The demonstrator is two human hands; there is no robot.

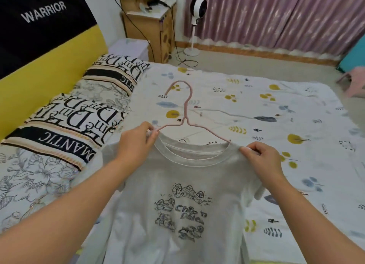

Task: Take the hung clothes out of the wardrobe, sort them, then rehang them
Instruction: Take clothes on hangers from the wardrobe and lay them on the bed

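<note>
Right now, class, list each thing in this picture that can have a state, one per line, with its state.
T-shirt: on the hanger, print side up, over the bed.
Pink hanger: inside the collar, hook free and pointing away.
Left hand: fingers pinch the left shoulder seam.
Right hand: fingers pinch the right shoulder.
Curtain: drawn closed.

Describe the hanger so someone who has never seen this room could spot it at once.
Start from the bed with the white leaf-print sheet. Over its near middle, the left hand and right hand pinch the shoulders of a white cartoon-print T-shirt. The pink wire hanger sticks out of its neckline, the only thin pink hooked thing there.
</note>
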